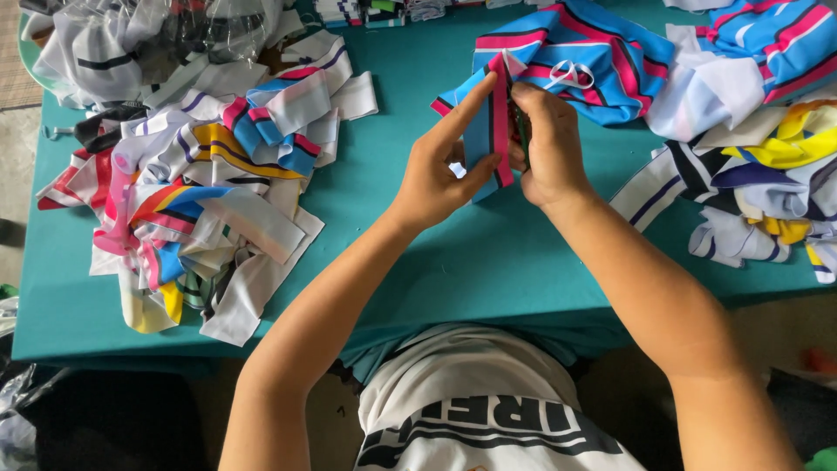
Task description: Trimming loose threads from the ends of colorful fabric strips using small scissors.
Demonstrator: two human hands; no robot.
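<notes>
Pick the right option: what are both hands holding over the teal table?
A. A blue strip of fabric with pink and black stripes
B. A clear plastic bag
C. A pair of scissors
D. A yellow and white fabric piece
A: the left hand and right hand both pinch the blue, pink and black striped fabric strip above the teal table.

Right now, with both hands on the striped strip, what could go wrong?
1. The left hand and right hand pinch the blue, pink and black strip by its edges, so it may slip or lose its fold.
2. The strip joins the striped bundle behind it, so a pull could drag that bundle.
3. The scrap pile lies near the table edge, so pieces might fall.
</notes>
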